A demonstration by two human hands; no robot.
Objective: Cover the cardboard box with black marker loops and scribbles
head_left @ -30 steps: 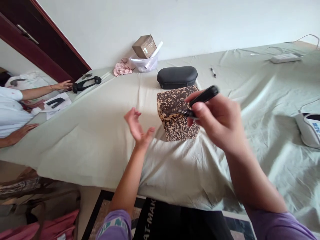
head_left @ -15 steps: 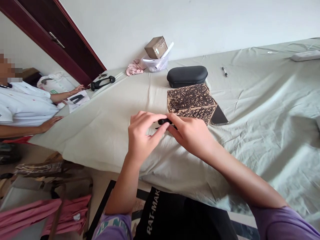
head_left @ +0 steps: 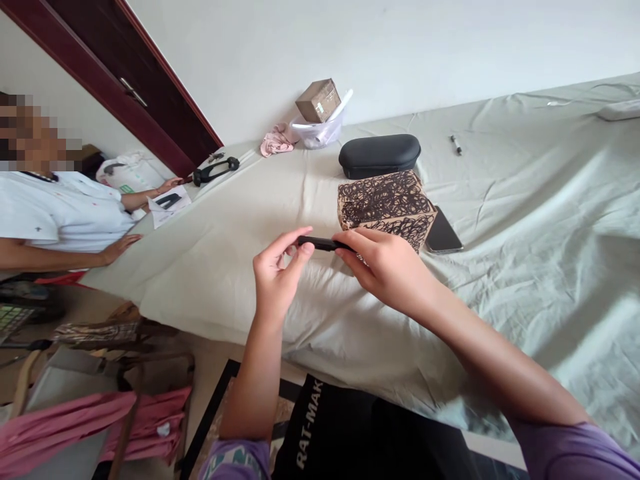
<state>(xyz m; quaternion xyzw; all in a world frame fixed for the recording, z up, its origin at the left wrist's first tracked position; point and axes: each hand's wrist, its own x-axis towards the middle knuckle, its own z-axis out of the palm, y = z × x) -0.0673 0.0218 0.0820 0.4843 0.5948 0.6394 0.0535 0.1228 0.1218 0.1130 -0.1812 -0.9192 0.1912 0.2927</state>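
A slim black marker pen (head_left: pixel 320 243) stretches level between my two hands above the cloth. The fingertips and thumb of my left hand (head_left: pixel 281 263) pinch its left end. Around its right end my right hand (head_left: pixel 383 260) is closed, hiding that end. Just behind my right hand sits a cardboard box (head_left: pixel 383 197) covered in black scribbles; my fingers hide its lower front. Behind the box lies a black zip case (head_left: pixel 380 155), and a dark phone (head_left: pixel 445 230) rests to its right.
The table wears a pale, wrinkled cloth (head_left: pixel 215 267). At the back are a small brown carton (head_left: pixel 319 100) on a plastic tub (head_left: pixel 323 133), a pink cloth (head_left: pixel 277 140) and a pen (head_left: pixel 456 145). A person (head_left: pixel 65 207) stands at the left edge, near black-handled tools (head_left: pixel 216 170).
My left hand has moved slightly left, away from my right, so more of the marker pen shows between them. The view has shifted a little.
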